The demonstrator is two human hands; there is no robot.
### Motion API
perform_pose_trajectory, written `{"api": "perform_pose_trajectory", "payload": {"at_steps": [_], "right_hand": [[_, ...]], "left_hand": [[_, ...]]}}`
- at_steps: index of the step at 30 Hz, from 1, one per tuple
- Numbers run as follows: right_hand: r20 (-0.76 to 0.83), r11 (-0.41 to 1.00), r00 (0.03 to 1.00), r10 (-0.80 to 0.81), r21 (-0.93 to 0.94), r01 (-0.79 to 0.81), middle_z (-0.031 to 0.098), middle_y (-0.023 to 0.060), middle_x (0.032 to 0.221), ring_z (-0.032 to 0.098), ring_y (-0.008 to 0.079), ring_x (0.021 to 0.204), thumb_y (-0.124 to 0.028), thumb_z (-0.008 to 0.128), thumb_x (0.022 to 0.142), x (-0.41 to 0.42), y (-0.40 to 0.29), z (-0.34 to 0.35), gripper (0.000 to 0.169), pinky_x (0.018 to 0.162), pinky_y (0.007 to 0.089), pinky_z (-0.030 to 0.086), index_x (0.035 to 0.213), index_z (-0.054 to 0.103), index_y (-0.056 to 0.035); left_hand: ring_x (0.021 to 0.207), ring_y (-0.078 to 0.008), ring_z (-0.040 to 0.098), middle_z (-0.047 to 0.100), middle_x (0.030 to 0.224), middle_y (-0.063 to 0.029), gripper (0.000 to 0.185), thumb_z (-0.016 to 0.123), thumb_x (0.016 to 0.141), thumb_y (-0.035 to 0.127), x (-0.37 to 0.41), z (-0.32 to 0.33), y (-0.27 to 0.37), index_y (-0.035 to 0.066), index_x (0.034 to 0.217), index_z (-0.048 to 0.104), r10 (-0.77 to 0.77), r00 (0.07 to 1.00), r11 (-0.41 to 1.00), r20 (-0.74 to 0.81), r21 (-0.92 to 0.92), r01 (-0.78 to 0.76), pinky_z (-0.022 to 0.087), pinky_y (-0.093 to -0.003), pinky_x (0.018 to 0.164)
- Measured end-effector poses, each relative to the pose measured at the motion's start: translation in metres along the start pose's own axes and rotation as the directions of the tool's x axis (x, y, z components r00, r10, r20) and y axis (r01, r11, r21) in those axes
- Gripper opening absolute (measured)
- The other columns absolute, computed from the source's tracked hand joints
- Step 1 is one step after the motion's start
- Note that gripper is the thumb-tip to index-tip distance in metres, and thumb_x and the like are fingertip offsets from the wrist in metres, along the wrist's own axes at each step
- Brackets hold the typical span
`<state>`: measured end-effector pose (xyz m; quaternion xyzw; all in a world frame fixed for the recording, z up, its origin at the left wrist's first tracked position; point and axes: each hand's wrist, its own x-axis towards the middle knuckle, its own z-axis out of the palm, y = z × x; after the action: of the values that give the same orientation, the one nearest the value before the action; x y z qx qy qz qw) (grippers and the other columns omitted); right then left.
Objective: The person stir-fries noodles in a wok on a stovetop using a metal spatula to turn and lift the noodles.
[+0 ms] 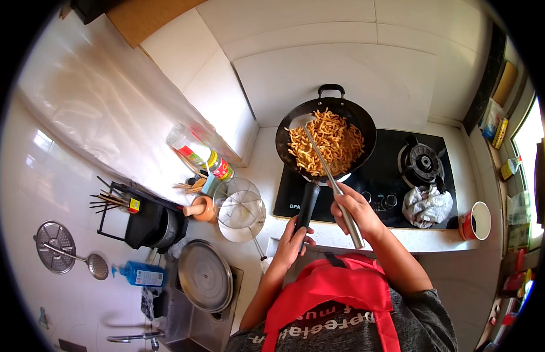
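A black wok [369, 132] sits on the left burner of the black glass gas hob [395, 202], filled with browned, strip-shaped food [329, 141]. My left hand [292, 242] is closed around the wok's long black handle [308, 204]. In my right hand [353, 209] is the thick handle of a metal spatula [318, 152], which slants up and left over the food. The spatula's blade touches the food at the wok's upper left side. Both hands are at the hob's front edge, a little apart from each other.
Right of the wok are a bare burner [425, 162], a crumpled cloth [427, 206] and a paper tub [481, 221]. At left stand a wire strainer [238, 203] over a bowl, a wooden mortar [204, 209], jars, and a sink [202, 325] with a large metal lid [205, 276].
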<state>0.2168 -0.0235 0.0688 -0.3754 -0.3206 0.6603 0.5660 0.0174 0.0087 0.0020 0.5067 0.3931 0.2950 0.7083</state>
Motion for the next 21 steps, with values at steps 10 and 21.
{"api": "perform_pose_trajectory", "payload": {"at_steps": [10, 21], "right_hand": [[-0.027, 0.984, 0.987, 0.159, 0.08, -0.156, 0.046, 0.0041, 0.063, 0.042, 0.0109, 0.036, -0.017, 0.043, 0.086, -0.06, -0.012, -0.01, 0.049, 0.032, 0.0211, 0.035, 0.13, 0.028, -0.0021], [-0.069, 0.72, 0.996, -0.064, 0.687, 0.094, 0.044, 0.0023, 0.066, 0.037, 0.0069, 0.042, -0.024, 0.039, 0.091, 0.003, -0.017, -0.08, 0.034, 0.03, 0.0169, 0.029, 0.12, 0.039, -0.0071]], "left_hand": [[0.069, -0.0175, 0.059, 0.054, 0.093, -0.0117, 0.039, 0.039, 0.091, 0.016, -0.001, 0.0, -0.001, 0.005, 0.128, 0.028, 0.005, 1.0, 1.0, -0.013, -0.005, -0.005, 0.036, -0.019, 0.042], [0.07, -0.0176, 0.059, 0.054, 0.095, -0.0125, 0.039, 0.04, 0.091, 0.017, -0.001, 0.0, 0.0, 0.005, 0.127, 0.03, 0.033, 0.999, 0.999, 0.004, 0.009, -0.033, 0.037, -0.0188, 0.044]]}}
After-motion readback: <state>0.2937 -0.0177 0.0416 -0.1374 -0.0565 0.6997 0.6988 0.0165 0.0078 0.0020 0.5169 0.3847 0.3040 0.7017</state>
